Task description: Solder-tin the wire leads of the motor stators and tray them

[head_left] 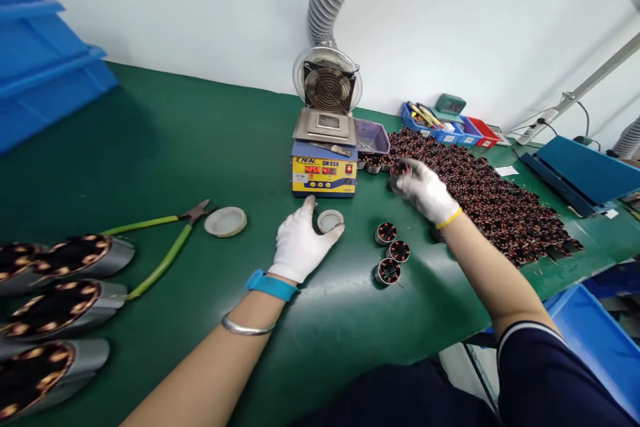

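Observation:
My left hand (303, 243), in a white glove, rests on the green table with thumb and fingers apart around a small round dish (330, 221), in front of the yellow and blue solder pot unit (324, 172). My gloved right hand (423, 190) grips a dark wound motor stator (400, 173), slightly blurred, beside the large group of stators (470, 193). Three stators, the nearest one (389, 272) among them, stand on the table between my hands. A few more (373, 164) stand right of the unit.
Green-handled cutters (165, 260) and a white round lid (225, 221) lie at the left, near larger stators (65, 303). Blue bins (45, 67) stand back left. Behind are a fan with duct (330, 88), a purple tray (373, 137) and small parts boxes (445, 130).

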`<state>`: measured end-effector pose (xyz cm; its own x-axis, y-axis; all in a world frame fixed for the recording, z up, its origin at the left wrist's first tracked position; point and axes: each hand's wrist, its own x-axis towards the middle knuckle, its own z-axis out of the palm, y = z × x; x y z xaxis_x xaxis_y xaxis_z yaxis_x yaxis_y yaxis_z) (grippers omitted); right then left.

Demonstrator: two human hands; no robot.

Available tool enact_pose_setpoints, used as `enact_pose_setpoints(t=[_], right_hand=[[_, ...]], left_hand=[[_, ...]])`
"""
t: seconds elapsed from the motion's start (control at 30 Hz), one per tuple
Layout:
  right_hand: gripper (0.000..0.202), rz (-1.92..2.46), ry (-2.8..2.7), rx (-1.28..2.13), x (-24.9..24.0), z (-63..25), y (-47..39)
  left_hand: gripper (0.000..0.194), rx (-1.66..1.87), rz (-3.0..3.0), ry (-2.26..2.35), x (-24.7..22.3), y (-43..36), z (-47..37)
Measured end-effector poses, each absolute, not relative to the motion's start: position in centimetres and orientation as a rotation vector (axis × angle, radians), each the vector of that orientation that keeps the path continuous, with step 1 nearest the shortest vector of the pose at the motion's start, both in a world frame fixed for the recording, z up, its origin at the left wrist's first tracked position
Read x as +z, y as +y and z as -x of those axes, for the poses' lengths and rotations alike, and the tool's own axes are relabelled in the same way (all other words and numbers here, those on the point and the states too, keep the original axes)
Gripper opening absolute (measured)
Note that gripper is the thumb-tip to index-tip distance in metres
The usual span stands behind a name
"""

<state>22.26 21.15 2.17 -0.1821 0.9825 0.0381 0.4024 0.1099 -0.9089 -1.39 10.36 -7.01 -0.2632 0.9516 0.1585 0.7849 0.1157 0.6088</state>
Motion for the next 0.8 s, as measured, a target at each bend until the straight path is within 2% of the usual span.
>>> enact_pose_setpoints(t=[0.17,0.3,0.37,0.4,0.57,0.7,0.8], right_hand=[[0.066,1.587,-1.963,0.929,-3.0,-25.8,15.7],[0.055,1.471,-2.147,1.042,-2.4,-25.7,14.7],[0.055,1.404,-2.221,1.06,-1.3,-25.3,15.2],[0.057,1.401,-2.251,0.971,-0.7,-25.0,15.8],[0.06,1.696,-2.48,0.04,0.7,-22.5,20.7],[0.046,1.722,-2.535,0.063,0.7,-21.3,23.0],[0.053,1.661,-2.542,0.176,1.4,-21.2,21.8]], left_hand=[[0.081,0.901,-1.681,2.113,-7.0,10.3,1.4],[0.084,0.915,-1.66,2.11,-7.1,10.1,1.4],[0.086,0.921,-1.645,2.099,-7.1,10.1,1.4],[0.087,0.932,-1.633,2.09,-7.2,10.1,1.4],[0.088,1.037,-1.541,2.028,-7.5,10.1,1.5],[0.081,1.236,-1.42,1.954,-7.4,9.9,1.7],[0.067,1.629,-1.211,1.791,-6.2,9.0,1.6]])
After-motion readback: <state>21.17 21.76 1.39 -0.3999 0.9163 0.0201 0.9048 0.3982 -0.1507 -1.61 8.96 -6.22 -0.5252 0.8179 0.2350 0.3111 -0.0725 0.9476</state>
